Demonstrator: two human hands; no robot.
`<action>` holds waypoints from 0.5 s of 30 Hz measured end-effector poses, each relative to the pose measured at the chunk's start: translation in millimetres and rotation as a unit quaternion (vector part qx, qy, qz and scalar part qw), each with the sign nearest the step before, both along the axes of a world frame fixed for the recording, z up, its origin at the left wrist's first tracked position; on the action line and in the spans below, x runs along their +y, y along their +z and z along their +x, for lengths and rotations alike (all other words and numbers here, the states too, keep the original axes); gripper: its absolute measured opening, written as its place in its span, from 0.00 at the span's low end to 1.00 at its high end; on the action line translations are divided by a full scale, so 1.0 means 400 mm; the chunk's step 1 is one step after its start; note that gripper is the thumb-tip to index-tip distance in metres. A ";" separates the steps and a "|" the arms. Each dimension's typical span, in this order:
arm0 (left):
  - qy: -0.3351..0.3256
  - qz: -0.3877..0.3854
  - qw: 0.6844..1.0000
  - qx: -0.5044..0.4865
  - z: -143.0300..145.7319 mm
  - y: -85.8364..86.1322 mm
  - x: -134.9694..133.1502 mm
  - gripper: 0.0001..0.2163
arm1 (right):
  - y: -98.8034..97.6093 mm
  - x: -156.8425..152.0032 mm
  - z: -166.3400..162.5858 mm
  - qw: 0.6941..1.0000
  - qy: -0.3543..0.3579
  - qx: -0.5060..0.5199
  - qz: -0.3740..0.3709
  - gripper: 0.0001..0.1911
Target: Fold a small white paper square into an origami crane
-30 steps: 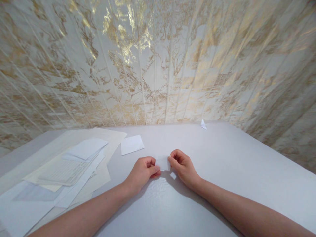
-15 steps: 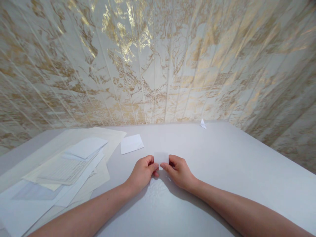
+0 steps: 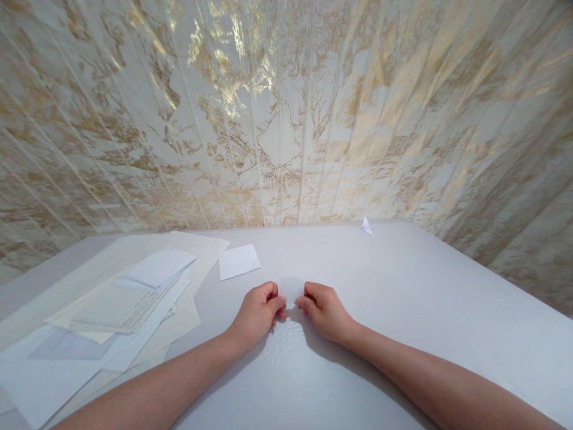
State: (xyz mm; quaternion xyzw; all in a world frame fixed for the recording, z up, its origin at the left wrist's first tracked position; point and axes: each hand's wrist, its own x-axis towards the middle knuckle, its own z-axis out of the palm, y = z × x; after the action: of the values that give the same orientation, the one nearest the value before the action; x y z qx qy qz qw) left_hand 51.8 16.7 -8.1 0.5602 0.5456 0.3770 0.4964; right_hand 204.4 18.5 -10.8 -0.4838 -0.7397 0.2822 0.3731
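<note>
A small white paper piece [image 3: 290,288] lies on the white table [image 3: 403,286], held between both hands. My left hand [image 3: 257,310] is curled, its thumb and fingers pinching the paper's left edge. My right hand [image 3: 324,309] is curled too, pinching the right edge. The two thumbs nearly touch at the paper's near edge. Much of the paper is hidden behind the fingers.
A loose pile of white and cream sheets [image 3: 111,304] covers the table's left side. A single white card [image 3: 239,261] lies just beyond it. A tiny folded white paper shape [image 3: 366,226] sits at the back by the gold-patterned wall [image 3: 286,107].
My hands have drawn closer together on the small paper. It now looks narrower between the fingers, and the thumbs almost meet.
</note>
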 end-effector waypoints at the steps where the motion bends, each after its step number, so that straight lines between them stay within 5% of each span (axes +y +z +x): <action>1: 0.000 0.002 1.000 0.009 -0.002 0.002 -0.001 0.08 | -0.001 0.000 0.001 1.000 -0.003 -0.002 -0.007 0.12; 5: 0.003 0.029 0.998 0.051 -0.013 0.015 0.000 0.08 | -0.006 -0.002 0.007 0.998 -0.022 0.051 0.031 0.03; 8: 0.000 0.059 0.996 0.064 -0.018 0.020 0.003 0.08 | -0.012 -0.004 0.012 0.988 0.009 0.076 0.135 0.14; 15: -0.023 0.003 0.998 -0.055 -0.018 0.003 0.009 0.10 | -0.023 0.001 0.023 0.957 0.055 0.027 0.285 0.16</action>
State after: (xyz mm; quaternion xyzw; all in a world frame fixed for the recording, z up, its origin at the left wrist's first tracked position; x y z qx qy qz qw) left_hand 44.6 20.2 -6.8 0.5525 0.5031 0.3975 0.5326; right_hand 213.6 18.9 -20.2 -0.3086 -0.8044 0.0928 0.4991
